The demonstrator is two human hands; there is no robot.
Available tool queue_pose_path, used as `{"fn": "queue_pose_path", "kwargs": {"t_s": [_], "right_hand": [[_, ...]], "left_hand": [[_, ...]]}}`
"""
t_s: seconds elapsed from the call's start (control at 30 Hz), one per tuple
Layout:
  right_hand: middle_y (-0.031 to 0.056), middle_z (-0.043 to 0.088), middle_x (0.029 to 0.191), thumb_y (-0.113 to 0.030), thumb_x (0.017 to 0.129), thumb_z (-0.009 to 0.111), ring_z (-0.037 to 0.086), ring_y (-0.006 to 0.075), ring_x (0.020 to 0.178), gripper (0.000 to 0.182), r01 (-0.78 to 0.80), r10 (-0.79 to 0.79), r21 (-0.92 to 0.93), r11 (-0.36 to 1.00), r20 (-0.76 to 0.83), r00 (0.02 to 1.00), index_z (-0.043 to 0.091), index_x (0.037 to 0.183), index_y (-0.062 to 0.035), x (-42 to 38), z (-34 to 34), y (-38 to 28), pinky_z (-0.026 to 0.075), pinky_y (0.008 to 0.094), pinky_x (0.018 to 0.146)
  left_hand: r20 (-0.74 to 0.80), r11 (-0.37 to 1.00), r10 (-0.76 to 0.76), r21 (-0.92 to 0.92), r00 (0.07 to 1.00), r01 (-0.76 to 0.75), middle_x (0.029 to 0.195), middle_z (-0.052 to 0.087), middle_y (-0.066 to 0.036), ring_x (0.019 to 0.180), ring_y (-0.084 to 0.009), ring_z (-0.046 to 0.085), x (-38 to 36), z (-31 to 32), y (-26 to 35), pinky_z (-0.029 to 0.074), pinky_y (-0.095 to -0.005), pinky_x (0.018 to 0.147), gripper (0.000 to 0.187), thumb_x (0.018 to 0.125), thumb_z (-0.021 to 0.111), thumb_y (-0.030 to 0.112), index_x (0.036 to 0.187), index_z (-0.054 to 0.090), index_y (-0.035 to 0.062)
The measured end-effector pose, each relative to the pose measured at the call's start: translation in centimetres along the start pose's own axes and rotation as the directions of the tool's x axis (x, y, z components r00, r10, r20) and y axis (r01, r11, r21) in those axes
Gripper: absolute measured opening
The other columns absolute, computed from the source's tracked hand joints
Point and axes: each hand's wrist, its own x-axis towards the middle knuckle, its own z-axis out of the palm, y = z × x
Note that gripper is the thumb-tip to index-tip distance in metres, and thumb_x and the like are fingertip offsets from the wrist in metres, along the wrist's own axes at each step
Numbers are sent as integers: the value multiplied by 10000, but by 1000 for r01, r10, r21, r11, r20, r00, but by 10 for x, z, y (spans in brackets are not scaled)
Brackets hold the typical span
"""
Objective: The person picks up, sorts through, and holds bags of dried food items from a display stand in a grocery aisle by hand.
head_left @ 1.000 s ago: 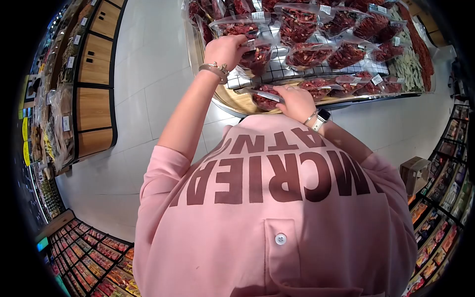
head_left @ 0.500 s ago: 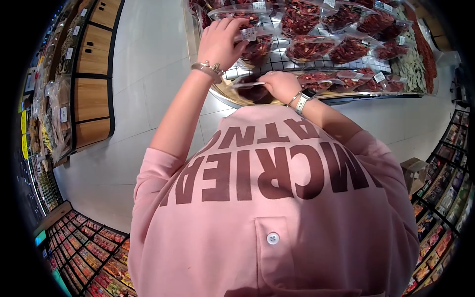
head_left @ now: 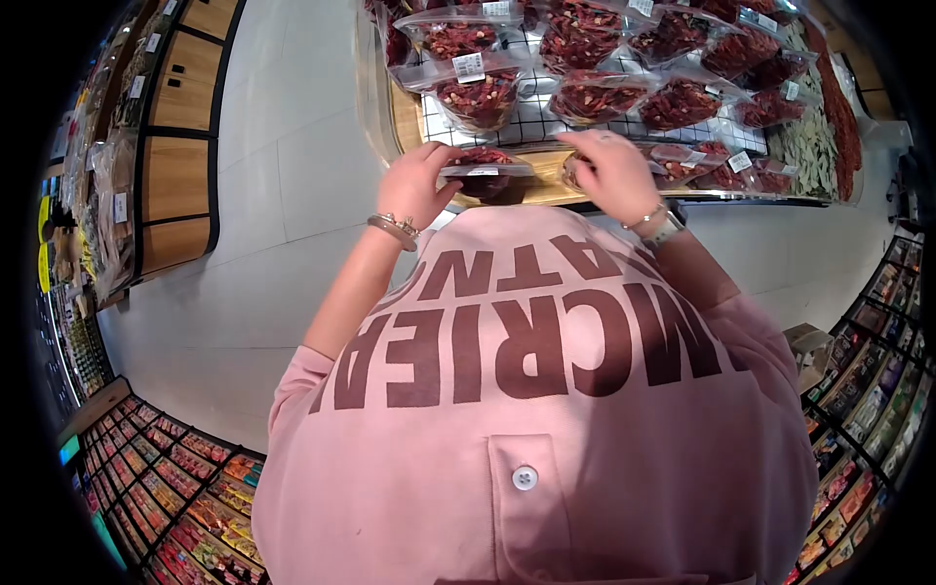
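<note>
A clear bag of dried red chilies (head_left: 487, 169) with a white label lies at the near edge of the display, in front of me. At its left end my left hand (head_left: 417, 187) is closed on the plastic, fingers on top. To the right of that bag, my right hand (head_left: 616, 177) hovers over the front row with its fingers apart. Its palm hides part of what lies beneath it. A larger labelled chili bag (head_left: 476, 97) rests on the black wire grid (head_left: 546, 122) just behind.
Several more chili bags (head_left: 682, 102) fill the display toward the back and right. Loose pale dried leaves (head_left: 817, 146) lie at its right end. Wooden cabinets (head_left: 175, 185) stand across the aisle floor (head_left: 283, 195) on the left. Stocked shelves (head_left: 166, 487) are behind me.
My left hand has come down from the larger bag to the front bag's left end. My right hand has let go of the front bag and moved right.
</note>
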Motion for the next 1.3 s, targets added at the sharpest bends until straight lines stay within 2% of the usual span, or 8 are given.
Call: {"fn": "queue_pose_path", "kwargs": {"t_s": [0.2, 0.53, 0.7, 0.83, 1.07, 1.13, 1.2, 1.3], "right_hand": [[48, 581, 939, -125, 710, 615, 521, 225, 957, 341, -60, 87, -339, 939, 66, 994, 581, 1048, -103, -39, -26, 61, 345, 376, 881], [33, 585, 676, -121, 710, 504, 541, 179, 695, 106, 230, -262, -398, 888, -26, 965, 581, 637, -123, -18, 10, 84, 364, 329, 673], [26, 596, 714, -182, 744, 545, 535, 183, 735, 95, 251, -263, -344, 905, 13, 965, 597, 683, -132, -15, 11, 83, 349, 334, 712], [30, 581, 907, -256, 767, 602, 504, 195, 872, 254, 269, -252, -176, 947, 109, 961, 601, 990, -136, -24, -17, 86, 340, 345, 806], [48, 618, 823, -121, 749, 605, 577, 229, 776, 184, 249, -232, 14, 968, -318, 919, 624, 930, -93, -21, -127, 101, 439, 355, 704], [87, 627, 882, -93, 760, 586, 579, 261, 817, 192, 94, -62, 70, 993, -361, 930, 620, 948, -83, -9, -162, 116, 454, 376, 691], [100, 620, 886, -106, 763, 592, 570, 278, 845, 257, 104, -134, -87, 991, -509, 850, 598, 1018, -81, 14, -181, 141, 444, 377, 742], [81, 601, 933, -167, 747, 630, 542, 260, 922, 406, 75, -177, -276, 958, -366, 913, 537, 1137, -110, 54, -189, 166, 391, 387, 840]], "left_hand": [[6, 981, -127, 151, 992, 125, 889, 619, -46, 826, -270, 582, 9, 38, 7, 467, -381, 711, 225, 752, 602, 141, 976, 621, 141], [-27, 956, -232, 177, 972, 233, 855, 619, -57, 805, -274, 591, 15, 57, 19, 480, -375, 669, 166, 758, 579, 110, 909, 642, 135], [4, 954, -183, 242, 983, 176, 998, 593, -77, 956, -279, 536, 19, 46, 50, 394, -408, 873, 400, 708, 665, 173, 1093, 565, 144], [-48, 976, -198, 81, 979, 201, 978, 594, -91, 917, -279, 537, 34, 31, 84, 407, -388, 847, 374, 725, 655, 198, 1071, 562, 89], [-195, 995, -91, -69, 977, 78, 1003, 588, -95, 908, -267, 565, 74, 3, 140, 469, -343, 747, 247, 749, 618, 42, 994, 586, 48], [-245, 999, -23, -40, 969, 13, 987, 592, -90, 901, -278, 563, 87, 3, 155, 465, -344, 753, 226, 733, 627, 23, 955, 588, 43], [-279, 999, 8, -31, 960, -18, 974, 595, -88, 899, -281, 562, 100, 7, 168, 464, -345, 755, 231, 721, 636, 20, 945, 589, 42], [-321, 998, -6, 63, 947, 28, 1045, 558, -110, 969, -300, 528, 119, 26, 174, 430, -382, 834, 395, 664, 682, 68, 1037, 551, 68]]}}
